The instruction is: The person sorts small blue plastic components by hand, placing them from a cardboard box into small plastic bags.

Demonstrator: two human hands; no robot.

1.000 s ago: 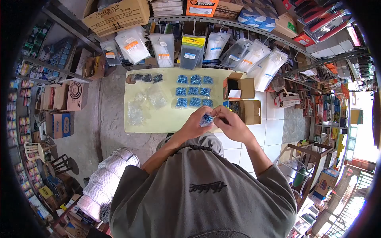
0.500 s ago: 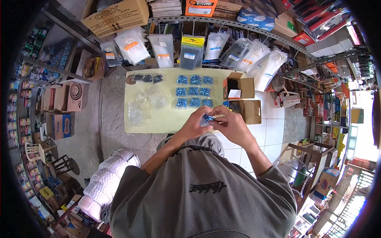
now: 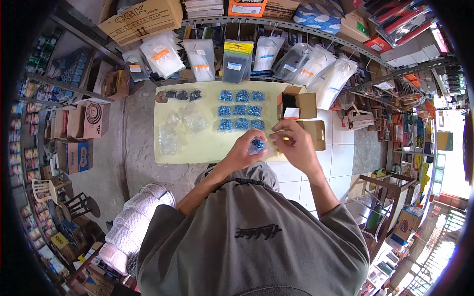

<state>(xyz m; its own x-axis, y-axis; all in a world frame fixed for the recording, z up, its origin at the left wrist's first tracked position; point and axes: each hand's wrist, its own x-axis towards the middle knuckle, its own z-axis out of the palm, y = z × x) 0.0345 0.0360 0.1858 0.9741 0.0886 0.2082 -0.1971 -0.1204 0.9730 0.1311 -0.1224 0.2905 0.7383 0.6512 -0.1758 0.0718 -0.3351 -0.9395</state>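
My left hand [image 3: 243, 152] is closed around a small clear plastic bag [image 3: 257, 144] with shiny blue pieces in it, too small to name. A short gap to the right of the bag is my right hand [image 3: 296, 145], its fingers loosely bent and apart, with nothing plainly held. This hand is over the near open cardboard box [image 3: 315, 135] and hides much of it. Beyond the hands, filled bags of blue pieces [image 3: 240, 110] lie in three rows of three on the pale yellow table [image 3: 207, 143].
A second open box [image 3: 303, 106] with dark contents stands at the table's right end. Clear empty-looking bags [image 3: 169, 140] and small bags of dark pieces [image 3: 182, 95] lie on the left. Packs of cable ties [image 3: 200, 59] hang from the rack behind.
My right hand has let go of the bag and moved right, toward the near box. The left hand keeps its hold on the bag, whose blue contents now show more.
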